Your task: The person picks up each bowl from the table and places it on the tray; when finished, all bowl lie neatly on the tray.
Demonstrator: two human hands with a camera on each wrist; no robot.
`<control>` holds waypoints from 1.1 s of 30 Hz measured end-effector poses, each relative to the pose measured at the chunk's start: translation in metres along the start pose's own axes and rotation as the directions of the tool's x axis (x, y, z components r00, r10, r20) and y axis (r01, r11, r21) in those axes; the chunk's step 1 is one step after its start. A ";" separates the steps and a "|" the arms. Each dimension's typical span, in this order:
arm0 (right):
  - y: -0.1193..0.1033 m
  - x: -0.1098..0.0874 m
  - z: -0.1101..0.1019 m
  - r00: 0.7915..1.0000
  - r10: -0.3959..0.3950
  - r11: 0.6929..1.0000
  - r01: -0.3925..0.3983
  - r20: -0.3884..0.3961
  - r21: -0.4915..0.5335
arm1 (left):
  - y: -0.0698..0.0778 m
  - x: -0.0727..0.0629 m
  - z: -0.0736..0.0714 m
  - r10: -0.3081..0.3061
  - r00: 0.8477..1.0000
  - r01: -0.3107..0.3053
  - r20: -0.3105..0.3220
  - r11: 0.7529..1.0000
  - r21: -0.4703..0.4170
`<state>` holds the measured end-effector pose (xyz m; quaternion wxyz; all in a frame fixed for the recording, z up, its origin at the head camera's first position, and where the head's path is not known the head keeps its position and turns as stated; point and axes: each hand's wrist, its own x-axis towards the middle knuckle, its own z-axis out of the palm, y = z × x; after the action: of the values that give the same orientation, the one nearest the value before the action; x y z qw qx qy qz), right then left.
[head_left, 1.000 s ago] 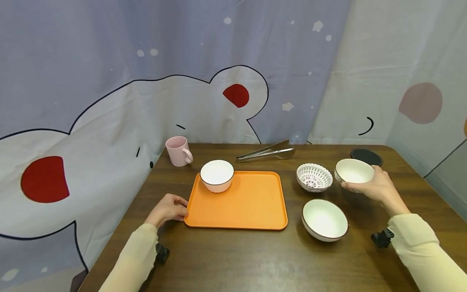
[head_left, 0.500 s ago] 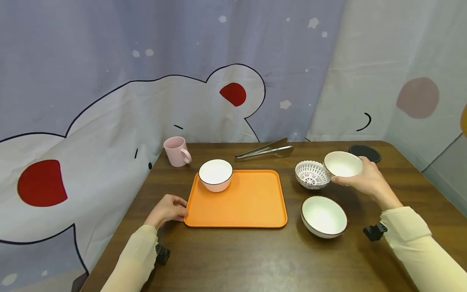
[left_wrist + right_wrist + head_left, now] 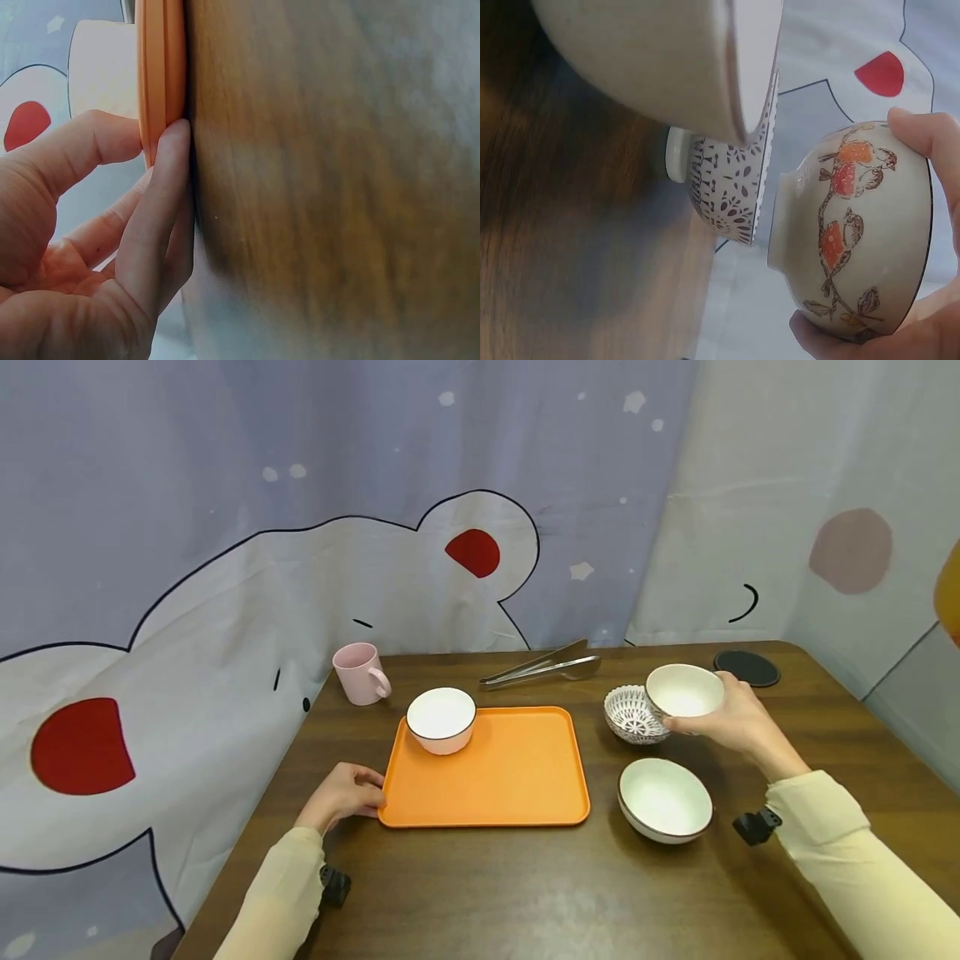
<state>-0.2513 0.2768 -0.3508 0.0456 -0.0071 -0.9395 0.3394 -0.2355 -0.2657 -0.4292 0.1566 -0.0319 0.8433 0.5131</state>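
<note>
Pale blue and white curtain [image 3: 585,452] hangs behind a dark wooden worktop [image 3: 480,893]. Right of centre, the right hand [image 3: 746,727] grips the bird-painted bowl [image 3: 684,689], fingers on opposite sides of its wall. Left of centre, the left hand [image 3: 343,795] pinches the left edge of the orange tray [image 3: 517,768] near its lower-left corner. Round and without a long axis, the held bowl is to the upper right of the tray, whose long axis runs across the frame; the right hand is the nearer one to the patterned bowl [image 3: 626,718], which the held bowl partly covers, and to the large bowl [image 3: 665,797] below both. Farther out, a pink-sided bowl [image 3: 442,722] stands at the tray's upper-left corner, with a pink mug [image 3: 356,675] at upper left, metal tongs [image 3: 536,672] at upper centre and a black disc [image 3: 750,668] at upper right. Only the right wrist view shows the painted birds clearly and the gap between that bowl's foot and the worktop; the left wrist view adds a finger against the tray's underside.
</note>
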 end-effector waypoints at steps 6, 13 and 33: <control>-0.007 0.007 0.006 1.000 -0.016 1.000 0.016 -0.006 0.006 | -0.003 -0.003 -0.001 -0.006 1.000 0.006 -0.002 1.000 0.000; -0.013 0.011 0.011 1.000 -0.010 0.999 0.011 -0.014 0.050 | -0.001 -0.001 -0.003 -0.003 1.000 0.003 -0.004 1.000 0.003; -0.036 0.018 0.021 0.998 0.007 0.996 -0.013 0.066 0.093 | -0.001 0.002 -0.002 -0.008 1.000 0.008 0.008 1.000 0.004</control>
<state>-0.2702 0.2361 -0.3425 0.0133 0.0015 -0.9236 0.3831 -0.2379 -0.2677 -0.4300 0.1618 -0.0328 0.8435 0.5111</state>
